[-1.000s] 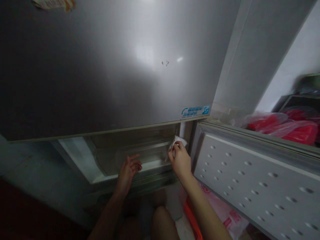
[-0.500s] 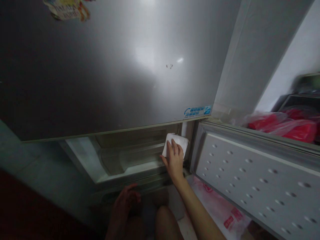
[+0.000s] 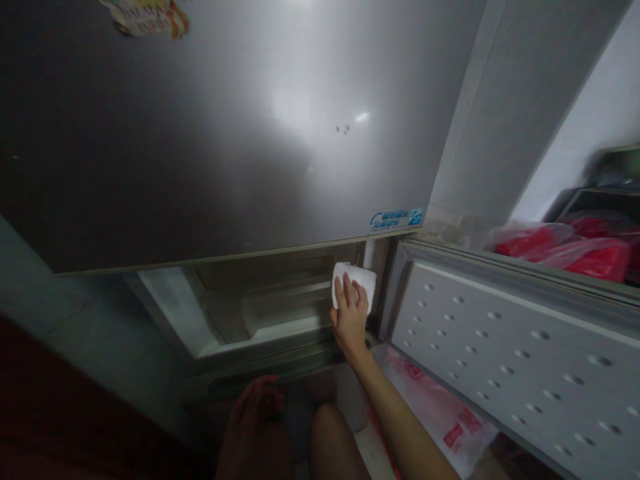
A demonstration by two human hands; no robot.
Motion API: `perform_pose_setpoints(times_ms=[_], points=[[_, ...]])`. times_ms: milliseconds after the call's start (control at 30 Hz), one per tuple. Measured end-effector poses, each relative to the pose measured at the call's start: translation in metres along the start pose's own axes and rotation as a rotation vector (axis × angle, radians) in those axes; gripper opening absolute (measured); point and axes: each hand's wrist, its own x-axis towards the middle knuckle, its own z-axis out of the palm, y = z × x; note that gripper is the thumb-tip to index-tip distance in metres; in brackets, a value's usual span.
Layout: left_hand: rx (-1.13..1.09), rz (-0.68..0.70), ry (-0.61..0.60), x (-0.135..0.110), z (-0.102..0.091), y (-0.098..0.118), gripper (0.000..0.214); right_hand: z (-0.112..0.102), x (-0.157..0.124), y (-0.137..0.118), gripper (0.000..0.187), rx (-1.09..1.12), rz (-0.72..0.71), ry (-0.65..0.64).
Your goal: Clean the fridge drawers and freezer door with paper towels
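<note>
My right hand (image 3: 349,315) presses a folded white cloth (image 3: 361,280) flat against the right inner wall of the open lower fridge compartment (image 3: 260,307), fingers stretched over the cloth. My left hand (image 3: 255,410) rests low by my knee in the dark, fingers loosely curled with nothing visible in them. A clear drawer (image 3: 273,313) sits inside the compartment, left of the cloth.
The grey upper fridge door (image 3: 225,133) is shut above, with a blue sticker (image 3: 396,218) at its lower right corner. The open lower door (image 3: 510,347) with dimpled lining stands to the right. Red plastic bags (image 3: 565,250) lie behind it, a pink bag (image 3: 440,413) on the floor.
My right hand spread the bunched cloth flat against the compartment's right wall and shifted slightly up. My left hand dropped from the drawer's front edge down to my knee.
</note>
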Motion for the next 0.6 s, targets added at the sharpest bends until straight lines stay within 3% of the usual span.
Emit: perform_pose_setpoints(times_ms=[200,333,500,600], points=[[0.289,0.178,0.088,0.001,-0.007,0.035,0.046,0.003,0.006,0.007,0.070,0.040,-0.047,-0.067],[0.327,0.274,0.192,0.007,-0.019,0.057,0.042,0.007,0.005,-0.006,0.066,0.062,-0.023,-0.054],[0.353,0.273,0.170,0.002,-0.012,0.057,0.045,0.013,0.004,-0.045,0.073,0.116,-0.088,-0.125],[0.416,0.248,0.131,-0.007,-0.007,0.049,0.048,0.011,0.005,-0.049,0.072,0.124,-0.145,-0.149]])
